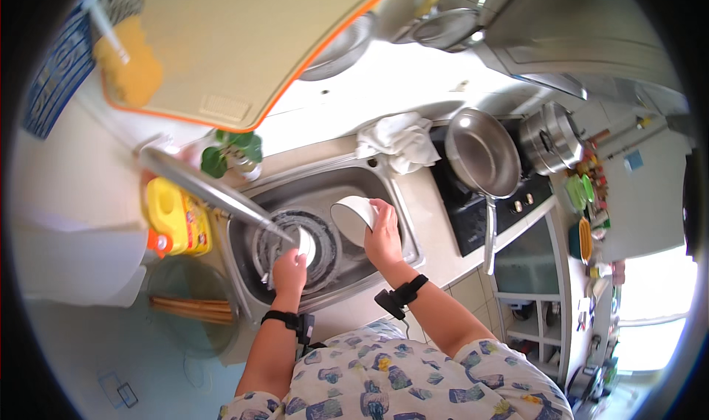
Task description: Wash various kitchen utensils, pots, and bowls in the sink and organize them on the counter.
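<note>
My right hand (385,237) grips a white bowl (350,219) by its rim, tilted on its side above the right part of the stainless steel sink (354,184). Under the end of the metal faucet (216,187), my left hand (289,273) has hold of a white dish (306,245). The faucet and my fingers partly hide that dish, so its exact kind is unclear. Below my left hand, a round metal basin (331,254) with whitish suds or water stands in the sink's left part.
A yellow detergent jug (169,212) and a potted plant (241,146) stand by the sink. To the right are a white cloth (399,143), a frying pan (482,151) on the black cooktop (462,226), and a steel pot (548,137). An orange-edged cutting board (221,43) looms overhead.
</note>
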`<state>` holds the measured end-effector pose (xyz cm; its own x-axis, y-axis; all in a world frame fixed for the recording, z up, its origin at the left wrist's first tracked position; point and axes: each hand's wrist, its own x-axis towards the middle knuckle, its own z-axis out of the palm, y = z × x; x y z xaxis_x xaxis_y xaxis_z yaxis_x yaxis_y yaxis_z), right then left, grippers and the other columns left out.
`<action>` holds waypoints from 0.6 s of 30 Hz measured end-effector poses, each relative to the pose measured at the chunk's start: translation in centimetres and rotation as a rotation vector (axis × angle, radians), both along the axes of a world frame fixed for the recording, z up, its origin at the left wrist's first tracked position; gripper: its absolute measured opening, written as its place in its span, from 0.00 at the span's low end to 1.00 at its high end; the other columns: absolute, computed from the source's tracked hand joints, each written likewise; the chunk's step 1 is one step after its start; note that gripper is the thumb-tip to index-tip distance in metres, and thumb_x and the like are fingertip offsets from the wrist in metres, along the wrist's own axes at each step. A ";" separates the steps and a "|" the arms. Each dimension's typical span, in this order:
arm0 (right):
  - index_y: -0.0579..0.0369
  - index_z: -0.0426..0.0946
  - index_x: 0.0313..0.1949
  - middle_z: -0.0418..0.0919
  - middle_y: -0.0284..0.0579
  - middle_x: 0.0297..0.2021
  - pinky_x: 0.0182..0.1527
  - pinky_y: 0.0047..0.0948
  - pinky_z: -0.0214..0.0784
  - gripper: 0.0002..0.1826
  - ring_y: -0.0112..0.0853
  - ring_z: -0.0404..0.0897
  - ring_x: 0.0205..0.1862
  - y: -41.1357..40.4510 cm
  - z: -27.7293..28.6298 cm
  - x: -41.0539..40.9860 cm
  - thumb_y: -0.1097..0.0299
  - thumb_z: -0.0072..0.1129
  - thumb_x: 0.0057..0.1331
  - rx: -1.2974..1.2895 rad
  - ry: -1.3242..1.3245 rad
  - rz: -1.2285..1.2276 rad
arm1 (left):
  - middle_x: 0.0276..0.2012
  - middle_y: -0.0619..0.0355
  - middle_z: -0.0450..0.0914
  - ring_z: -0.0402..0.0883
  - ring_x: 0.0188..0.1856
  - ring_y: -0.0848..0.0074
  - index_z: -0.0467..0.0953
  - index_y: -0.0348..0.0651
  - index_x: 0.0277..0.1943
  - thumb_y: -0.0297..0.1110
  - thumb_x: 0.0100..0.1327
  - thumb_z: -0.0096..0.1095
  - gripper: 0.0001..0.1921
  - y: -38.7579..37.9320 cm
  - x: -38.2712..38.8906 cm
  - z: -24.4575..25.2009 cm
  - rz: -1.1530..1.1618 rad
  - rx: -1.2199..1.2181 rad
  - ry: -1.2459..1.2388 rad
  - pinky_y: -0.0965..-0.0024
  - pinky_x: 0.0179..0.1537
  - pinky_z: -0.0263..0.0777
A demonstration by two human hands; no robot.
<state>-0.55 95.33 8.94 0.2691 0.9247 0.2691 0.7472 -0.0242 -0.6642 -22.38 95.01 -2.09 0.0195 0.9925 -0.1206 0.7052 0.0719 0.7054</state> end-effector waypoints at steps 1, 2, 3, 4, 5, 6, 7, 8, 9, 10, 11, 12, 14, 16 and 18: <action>0.60 0.62 0.52 0.68 0.57 0.48 0.55 0.44 0.60 0.27 0.54 0.66 0.53 0.0 -0.8 0.7 0.86 0.50 0.50 -0.043 0.091 -0.065 | 0.27 0.46 0.79 0.78 0.32 0.51 0.77 0.38 0.36 0.40 0.59 0.57 0.12 -0.2 -0.3 -0.7 0.044 0.072 -0.074 0.56 0.34 0.69; 0.62 0.61 0.53 0.66 0.59 0.49 0.56 0.45 0.59 0.25 0.55 0.65 0.53 0.4 -3.1 3.0 0.84 0.47 0.53 -0.066 0.176 -0.111 | 0.26 0.48 0.79 0.78 0.30 0.56 0.77 0.37 0.37 0.40 0.60 0.58 0.13 -0.1 -0.4 -1.1 0.124 0.039 -0.202 0.59 0.33 0.69; 0.59 0.62 0.53 0.67 0.59 0.48 0.56 0.44 0.59 0.23 0.53 0.65 0.53 0.3 -4.6 4.7 0.80 0.45 0.56 -0.101 0.131 -0.223 | 0.25 0.51 0.79 0.79 0.29 0.61 0.77 0.37 0.37 0.40 0.62 0.58 0.13 0.1 -0.8 -1.3 0.214 0.001 -0.321 0.62 0.32 0.70; 0.54 0.61 0.55 0.66 0.58 0.49 0.54 0.48 0.62 0.22 0.51 0.67 0.52 0.7 -4.5 6.1 0.74 0.46 0.60 -0.306 0.349 -0.423 | 0.28 0.57 0.80 0.77 0.31 0.75 0.77 0.34 0.39 0.38 0.65 0.55 0.13 0.3 -1.3 -0.3 0.203 -0.144 -0.364 0.71 0.34 0.69; 0.49 0.55 0.62 0.63 0.54 0.54 0.44 0.49 0.70 0.28 0.45 0.67 0.53 0.8 -6.3 9.0 0.65 0.49 0.63 -0.416 0.630 -0.608 | 0.28 0.57 0.80 0.77 0.31 0.75 0.77 0.34 0.39 0.38 0.65 0.55 0.13 0.5 -1.2 -0.3 0.199 -0.141 -0.356 0.71 0.34 0.69; 0.46 0.49 0.66 0.59 0.50 0.60 0.38 0.51 0.73 0.32 0.44 0.67 0.54 0.5 -7.1 11.2 0.59 0.49 0.66 -0.346 0.952 -0.589 | 0.30 0.59 0.79 0.76 0.33 0.79 0.76 0.34 0.40 0.38 0.66 0.54 0.13 0.5 -1.4 -0.8 0.242 -0.150 -0.551 0.73 0.36 0.68; 0.44 0.45 0.68 0.57 0.47 0.62 0.40 0.49 0.73 0.35 0.43 0.68 0.54 0.9 -6.0 11.7 0.58 0.50 0.66 -0.353 1.049 -0.697 | 0.32 0.61 0.79 0.75 0.36 0.82 0.76 0.33 0.41 0.37 0.67 0.53 0.13 0.4 -2.3 -1.3 0.298 -0.151 -0.739 0.76 0.38 0.68; 0.46 0.50 0.66 0.62 0.46 0.58 0.42 0.48 0.72 0.30 0.41 0.70 0.52 0.8 -5.6 13.0 0.59 0.49 0.67 -0.305 1.121 -0.747 | 0.36 0.63 0.78 0.73 0.40 0.84 0.75 0.33 0.43 0.38 0.68 0.53 0.14 0.5 -2.6 -1.2 0.315 -0.216 -0.825 0.78 0.43 0.66; 0.48 0.58 0.61 0.68 0.44 0.52 0.44 0.48 0.71 0.23 0.39 0.71 0.49 0.3 -7.0 15.4 0.62 0.48 0.67 -0.253 1.209 -0.785 | 0.38 0.63 0.78 0.74 0.42 0.83 0.75 0.36 0.46 0.40 0.69 0.53 0.14 0.5 -1.8 0.1 0.354 -0.285 -1.022 0.80 0.46 0.64; 0.48 0.63 0.56 0.71 0.42 0.47 0.47 0.47 0.70 0.18 0.39 0.72 0.47 -0.2 -7.8 16.9 0.64 0.47 0.68 -0.244 1.302 -0.740 | 0.42 0.63 0.78 0.74 0.45 0.82 0.74 0.38 0.48 0.40 0.70 0.52 0.14 0.5 -1.9 1.4 0.337 -0.342 -1.126 0.78 0.50 0.64; 0.48 0.64 0.56 0.72 0.43 0.47 0.49 0.46 0.69 0.18 0.39 0.72 0.45 0.1 -8.0 17.5 0.65 0.47 0.68 -0.261 1.377 -0.777 | 0.46 0.62 0.79 0.75 0.49 0.80 0.74 0.40 0.50 0.41 0.70 0.51 0.14 0.5 -2.3 2.2 0.321 -0.396 -1.231 0.75 0.54 0.63; 0.49 0.64 0.57 0.72 0.44 0.47 0.50 0.46 0.69 0.18 0.39 0.73 0.45 0.4 -8.3 17.9 0.66 0.47 0.68 -0.233 1.458 -0.767 | 0.53 0.62 0.75 0.70 0.57 0.75 0.70 0.43 0.55 0.43 0.70 0.49 0.17 0.3 -3.1 1.8 0.378 -0.473 -1.231 0.66 0.62 0.58; 0.51 0.63 0.57 0.72 0.46 0.46 0.51 0.46 0.68 0.18 0.39 0.73 0.44 1.1 -8.9 18.2 0.65 0.47 0.69 -0.184 1.513 -0.791 | 0.56 0.61 0.72 0.67 0.60 0.73 0.67 0.44 0.57 0.43 0.71 0.48 0.17 0.5 -2.6 5.0 0.413 -0.535 -1.263 0.60 0.63 0.56; 0.51 0.62 0.58 0.72 0.47 0.48 0.50 0.45 0.70 0.19 0.40 0.73 0.46 2.1 -8.9 17.6 0.62 0.46 0.70 -0.167 1.507 -0.762 | 0.63 0.59 0.65 0.59 0.67 0.67 0.61 0.48 0.62 0.46 0.71 0.45 0.21 0.3 -2.8 6.4 0.379 -0.580 -1.349 0.44 0.65 0.51; 0.53 0.61 0.59 0.71 0.49 0.50 0.47 0.44 0.73 0.21 0.42 0.74 0.47 2.9 -9.4 17.7 0.59 0.45 0.71 -0.133 1.531 -0.730 | 0.64 0.59 0.64 0.58 0.67 0.66 0.60 0.47 0.64 0.47 0.72 0.44 0.22 0.3 -3.1 6.7 0.342 -0.560 -1.390 0.44 0.65 0.51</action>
<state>17.12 98.19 -0.48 0.5367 0.4936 -0.6843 -0.7184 -0.1582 -0.6775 -25.50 95.29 4.64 0.2169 0.8077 -0.5482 -0.5719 0.5603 0.5992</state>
